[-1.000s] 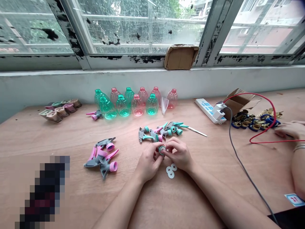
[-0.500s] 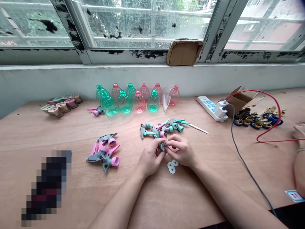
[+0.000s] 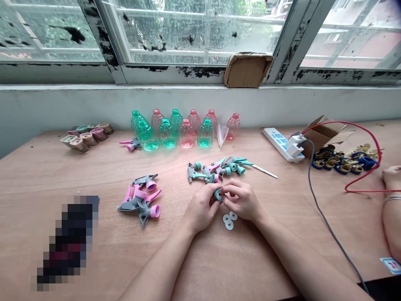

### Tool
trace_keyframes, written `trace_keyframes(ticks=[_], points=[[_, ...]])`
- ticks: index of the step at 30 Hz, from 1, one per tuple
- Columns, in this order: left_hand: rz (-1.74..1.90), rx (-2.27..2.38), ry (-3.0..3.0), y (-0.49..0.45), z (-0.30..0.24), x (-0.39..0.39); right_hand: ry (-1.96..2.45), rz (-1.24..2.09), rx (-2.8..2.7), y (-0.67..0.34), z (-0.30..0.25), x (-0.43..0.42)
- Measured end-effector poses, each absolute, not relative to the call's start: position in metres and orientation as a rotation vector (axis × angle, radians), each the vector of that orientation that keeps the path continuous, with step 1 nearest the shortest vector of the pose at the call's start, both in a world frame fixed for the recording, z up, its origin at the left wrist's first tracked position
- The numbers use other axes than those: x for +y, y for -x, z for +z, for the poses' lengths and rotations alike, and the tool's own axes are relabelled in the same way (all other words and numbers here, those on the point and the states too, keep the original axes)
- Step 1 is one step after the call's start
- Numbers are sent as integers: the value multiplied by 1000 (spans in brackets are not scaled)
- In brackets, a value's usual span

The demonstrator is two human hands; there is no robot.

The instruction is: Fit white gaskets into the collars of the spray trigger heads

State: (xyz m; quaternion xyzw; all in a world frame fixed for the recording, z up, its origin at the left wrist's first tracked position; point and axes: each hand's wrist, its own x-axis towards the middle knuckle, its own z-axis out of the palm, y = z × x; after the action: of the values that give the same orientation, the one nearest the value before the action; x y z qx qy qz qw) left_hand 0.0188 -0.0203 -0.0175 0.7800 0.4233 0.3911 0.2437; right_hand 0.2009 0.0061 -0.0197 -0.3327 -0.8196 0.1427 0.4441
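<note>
Pinching a teal cap from both sides, the left hand closes thumb and fingers on its left while the right hand presses its fingertips onto its open face; the cap sits just above the worktop, near the middle, between the two hands. Two white washers lie touching each other on the wood just under the right hand. Little has changed over the last second: both hands keep the same hold and the cap has barely shifted, which suggests the fiddling at its mouth is unfinished. The washers are the same two as before, so none has been taken up. Just beyond the hands lies a heap of teal spray heads, with pink spray heads to the left and a row of green and pink bottles along the far edge. At the right edge another person's hand by the red cable has drawn back a little, and the view has drifted slightly.
</note>
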Motion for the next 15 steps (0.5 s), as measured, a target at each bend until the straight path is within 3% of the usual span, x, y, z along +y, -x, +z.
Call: trace_keyframes(ticks=[15], points=[[1065, 1177, -2136, -18, -19, -19, 826, 345, -2038, -201, -18, 6]])
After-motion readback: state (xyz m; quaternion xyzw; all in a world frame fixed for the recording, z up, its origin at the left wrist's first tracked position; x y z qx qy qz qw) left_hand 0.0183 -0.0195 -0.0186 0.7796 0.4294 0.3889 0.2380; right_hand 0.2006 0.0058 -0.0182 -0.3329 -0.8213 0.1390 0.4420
